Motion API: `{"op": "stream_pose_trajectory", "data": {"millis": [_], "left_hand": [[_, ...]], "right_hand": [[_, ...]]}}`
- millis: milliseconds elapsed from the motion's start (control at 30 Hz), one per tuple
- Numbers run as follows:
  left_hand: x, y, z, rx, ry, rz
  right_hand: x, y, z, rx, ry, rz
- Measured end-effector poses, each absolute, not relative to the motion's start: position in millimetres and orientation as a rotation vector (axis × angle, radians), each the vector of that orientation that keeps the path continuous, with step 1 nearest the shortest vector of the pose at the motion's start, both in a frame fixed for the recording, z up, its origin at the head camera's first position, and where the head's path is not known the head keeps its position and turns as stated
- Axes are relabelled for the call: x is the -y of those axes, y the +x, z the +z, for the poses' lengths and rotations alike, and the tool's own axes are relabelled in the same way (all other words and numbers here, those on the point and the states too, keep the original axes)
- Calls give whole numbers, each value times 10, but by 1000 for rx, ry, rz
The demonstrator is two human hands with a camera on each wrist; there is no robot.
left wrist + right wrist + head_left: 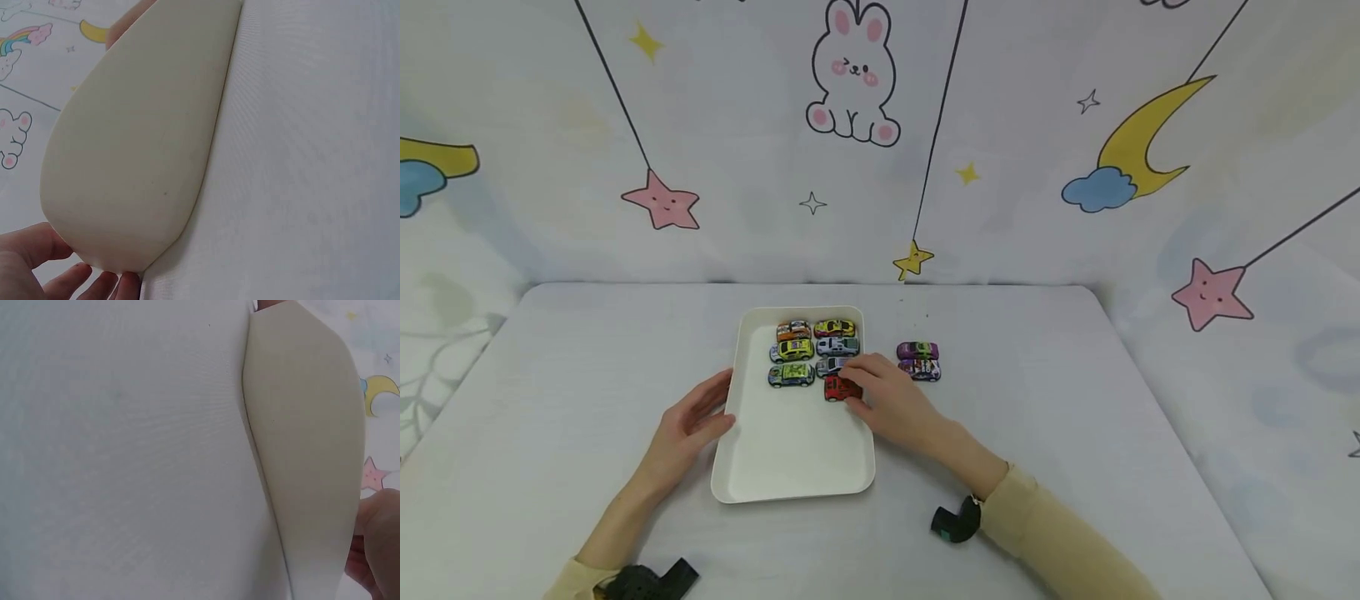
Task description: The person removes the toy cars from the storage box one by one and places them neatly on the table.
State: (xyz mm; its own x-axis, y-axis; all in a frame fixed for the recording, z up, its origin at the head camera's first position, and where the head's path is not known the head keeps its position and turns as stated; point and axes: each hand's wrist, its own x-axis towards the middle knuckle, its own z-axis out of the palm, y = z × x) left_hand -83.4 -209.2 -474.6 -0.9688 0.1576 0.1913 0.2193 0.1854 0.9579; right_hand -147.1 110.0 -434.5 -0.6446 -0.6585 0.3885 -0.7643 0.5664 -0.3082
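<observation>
A shallow white tray (790,454) lies on the table with several small toy cars in its far half, in two columns. The left column has an orange toy car (793,331), a yellow one and a green toy car (791,375). My right hand (895,400) reaches over the tray's right rim and pinches a red toy car (837,388) between thumb and fingers. Just beyond the red car sits a silver toy car (830,367), partly hidden by the fingers. My left hand (688,425) rests its fingertips and thumb against the tray's left side.
Right of the tray, a purple-and-green toy car (917,350) and a purple-and-white toy car (920,369) stand side by side on the white table (1037,375). A cloth with cartoon prints (737,108) hangs behind. Each wrist wears a black camera (957,521).
</observation>
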Motion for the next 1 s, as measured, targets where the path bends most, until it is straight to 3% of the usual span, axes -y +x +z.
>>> {"op": "stream_pose_trajectory", "data": {"millis": [267,1000], "left_hand": [[2095,-838,-4737,2378,-382,-1940],[2085,-830,-4719,2380,-387,-1921]], "right_hand": [[-1035,-1495,-4248,2686,1291,488],[-980,-1553,-4300,2726,1370,621]]}}
